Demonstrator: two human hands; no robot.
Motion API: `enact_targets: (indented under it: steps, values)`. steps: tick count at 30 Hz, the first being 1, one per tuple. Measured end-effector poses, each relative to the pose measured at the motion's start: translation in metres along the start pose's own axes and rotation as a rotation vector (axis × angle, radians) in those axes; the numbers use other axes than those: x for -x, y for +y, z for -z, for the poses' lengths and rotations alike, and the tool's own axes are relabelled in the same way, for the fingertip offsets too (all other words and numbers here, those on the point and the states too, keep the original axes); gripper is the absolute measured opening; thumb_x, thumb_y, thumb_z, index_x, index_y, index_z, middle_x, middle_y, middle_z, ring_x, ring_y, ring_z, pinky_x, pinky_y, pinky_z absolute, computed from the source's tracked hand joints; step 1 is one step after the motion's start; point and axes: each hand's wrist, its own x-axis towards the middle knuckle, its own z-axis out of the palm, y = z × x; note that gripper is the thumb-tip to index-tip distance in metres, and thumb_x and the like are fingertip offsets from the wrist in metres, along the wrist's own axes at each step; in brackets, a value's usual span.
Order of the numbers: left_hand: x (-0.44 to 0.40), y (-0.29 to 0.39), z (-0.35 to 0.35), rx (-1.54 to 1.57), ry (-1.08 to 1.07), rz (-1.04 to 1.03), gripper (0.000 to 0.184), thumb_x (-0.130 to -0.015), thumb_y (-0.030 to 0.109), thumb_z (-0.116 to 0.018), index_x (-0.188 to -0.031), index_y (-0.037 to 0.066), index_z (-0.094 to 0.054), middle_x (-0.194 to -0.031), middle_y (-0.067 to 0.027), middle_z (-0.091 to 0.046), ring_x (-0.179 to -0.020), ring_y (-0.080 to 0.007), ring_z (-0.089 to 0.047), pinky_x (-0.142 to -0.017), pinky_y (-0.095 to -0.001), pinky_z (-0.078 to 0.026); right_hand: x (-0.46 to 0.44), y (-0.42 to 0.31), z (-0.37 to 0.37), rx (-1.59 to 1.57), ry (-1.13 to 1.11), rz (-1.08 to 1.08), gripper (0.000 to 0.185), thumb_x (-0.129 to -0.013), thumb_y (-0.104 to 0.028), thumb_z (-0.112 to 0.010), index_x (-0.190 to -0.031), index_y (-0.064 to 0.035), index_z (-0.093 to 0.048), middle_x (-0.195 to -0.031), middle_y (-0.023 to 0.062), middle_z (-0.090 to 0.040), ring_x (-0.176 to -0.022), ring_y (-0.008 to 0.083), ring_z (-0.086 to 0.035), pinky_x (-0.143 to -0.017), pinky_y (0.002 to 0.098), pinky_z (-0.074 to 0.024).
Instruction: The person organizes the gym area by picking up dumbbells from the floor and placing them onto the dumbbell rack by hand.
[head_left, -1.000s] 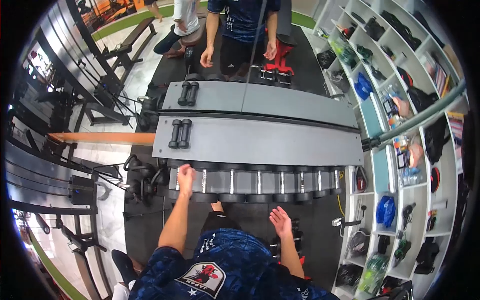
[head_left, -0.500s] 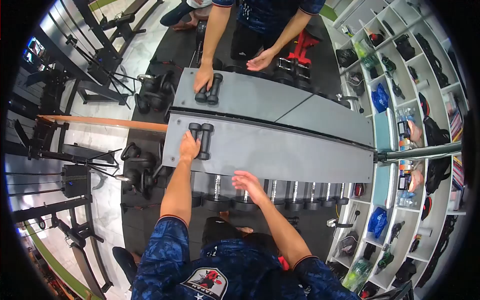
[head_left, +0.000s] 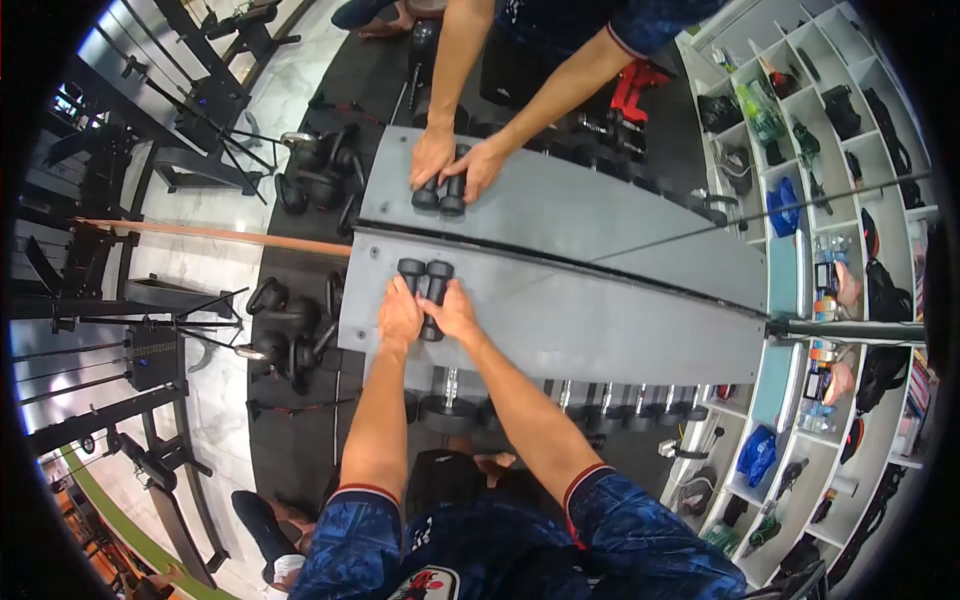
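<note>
Two small black dumbbells lie side by side on the left part of a grey board. My left hand [head_left: 400, 316] is closed around the left dumbbell [head_left: 411, 268] and covers most of its handle. The right dumbbell [head_left: 438, 272] is gripped by my right hand [head_left: 456, 309], with the thumb across its handle and both ends showing. Both dumbbells seem to rest on the grey board [head_left: 580, 330]. The fingers of both hands nearly meet between the two handles.
A mirror behind the board repeats my arms and the dumbbells. Below the board's front edge sits a row of larger dumbbells [head_left: 450, 405]. Kettlebells [head_left: 290, 320] stand on the floor at left. White shelves [head_left: 745, 490] with bags and bottles line the right side.
My right hand has come in from the right, above the board's front edge, and closed on the right dumbbell. My left hand stays on the left one. The view has shifted slightly.
</note>
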Motion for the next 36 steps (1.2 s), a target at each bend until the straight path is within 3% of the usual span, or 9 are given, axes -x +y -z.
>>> enact_targets:
  steps: [5,8,11,12,16,22,26,28,36]
  values:
    - [0.002,-0.001,0.001,0.016,0.006,-0.022,0.035,-0.087,0.019,-0.057,-0.109,-0.001,-0.039,-0.108,-0.0248,-0.05,-0.097,-0.0439,-0.054,-0.081,-0.0501,-0.047,0.007,0.004,0.024,-0.124,-0.148,-0.054,0.073,-0.073,-0.035,-0.073,-0.123,0.0086,-0.044,-0.118,0.0277,-0.056,-0.113,0.0387,-0.054,-0.095,0.0411,-0.0443]
    - [-0.001,-0.002,-0.002,-0.006,0.031,-0.061,0.038,-0.087,0.02,-0.056,-0.111,-0.003,-0.039,-0.108,-0.0264,-0.051,-0.096,-0.0448,-0.055,-0.08,-0.0505,-0.047,0.042,0.037,0.015,-0.246,0.047,-0.048,0.054,-0.077,-0.03,-0.071,-0.114,0.001,-0.049,-0.102,0.016,-0.062,-0.09,0.0291,-0.063,-0.081,0.0405,-0.0511]
    - [0.002,-0.006,-0.01,-0.036,0.06,-0.085,0.039,-0.087,0.021,-0.056,-0.112,-0.005,-0.04,-0.107,-0.027,-0.052,-0.095,-0.0449,-0.055,-0.081,-0.0501,-0.046,0.115,0.048,0.047,-1.187,-0.284,-0.28,0.034,-0.08,-0.021,-0.066,-0.104,-0.0034,-0.049,-0.084,0.0102,-0.059,-0.069,0.0211,-0.062,-0.068,0.0377,-0.0532]
    - [0.001,-0.009,-0.011,-0.049,0.083,-0.105,0.039,-0.087,0.022,-0.056,-0.112,-0.005,-0.041,-0.108,-0.0271,-0.052,-0.095,-0.0447,-0.055,-0.082,-0.0497,-0.046,0.142,0.05,0.059,-1.292,-0.279,-0.26,0.024,-0.083,-0.02,-0.066,-0.093,-0.0068,-0.048,-0.069,0.0048,-0.052,-0.053,0.0144,-0.054,-0.053,0.0326,-0.0494]
    - [0.003,0.003,-0.004,-0.105,0.051,-0.063,0.049,-0.086,0.024,-0.059,-0.12,-0.007,-0.042,-0.109,-0.0289,-0.055,-0.101,-0.043,-0.056,-0.086,-0.0459,-0.046,0.242,0.092,0.085,-0.998,0.002,-0.513,0.04,-0.081,-0.04,-0.073,-0.082,-0.0051,-0.052,-0.055,0.0007,-0.047,-0.04,0.0127,-0.047,-0.041,0.0292,-0.0419]
    - [0.0,-0.018,-0.007,-0.236,0.121,-0.203,0.048,-0.085,0.033,-0.061,-0.111,-0.005,-0.05,-0.098,-0.025,-0.063,-0.091,-0.0415,-0.061,-0.08,-0.0471,-0.048,0.398,0.211,0.099,-0.777,0.382,-0.662,0.044,-0.081,-0.042,-0.071,-0.078,0.0001,-0.057,-0.056,0.0047,-0.054,-0.04,0.0138,-0.052,-0.037,0.0301,-0.0422]
    - [0.044,-0.026,-0.009,-0.16,0.04,-0.331,0.04,-0.085,0.029,-0.062,-0.107,-0.004,-0.054,-0.093,-0.0233,-0.064,-0.087,-0.0401,-0.062,-0.077,-0.046,-0.048,0.499,0.261,0.105,-0.801,0.684,-0.807,0.041,-0.082,-0.039,-0.071,-0.078,-0.0013,-0.055,-0.055,0.0047,-0.054,-0.04,0.0142,-0.051,-0.037,0.0297,-0.042]
    - [0.085,-0.023,-0.023,-0.032,0.032,-0.434,0.037,-0.084,0.026,-0.063,-0.105,-0.005,-0.056,-0.092,-0.0224,-0.064,-0.086,-0.0382,-0.063,-0.078,-0.0441,-0.048,0.54,0.274,0.101,-1.125,0.87,-0.738,0.034,-0.084,-0.033,-0.071,-0.077,-0.0046,-0.052,-0.054,0.003,-0.05,-0.038,0.0131,-0.048,-0.037,0.0294,-0.0408]
    - [0.278,0.077,-0.093,0.134,-0.524,-0.532,0.034,-0.081,0.02,-0.067,-0.1,-0.007,-0.057,-0.091,-0.0188,-0.065,-0.084,-0.0279,-0.063,-0.078,-0.0395,-0.048,0.651,0.288,0.054,-1.238,1.065,-0.741,0.033,-0.085,-0.031,-0.069,-0.079,-0.0036,-0.052,-0.055,0.0036,-0.052,-0.038,0.0139,-0.048,-0.037,0.0295,-0.0397]
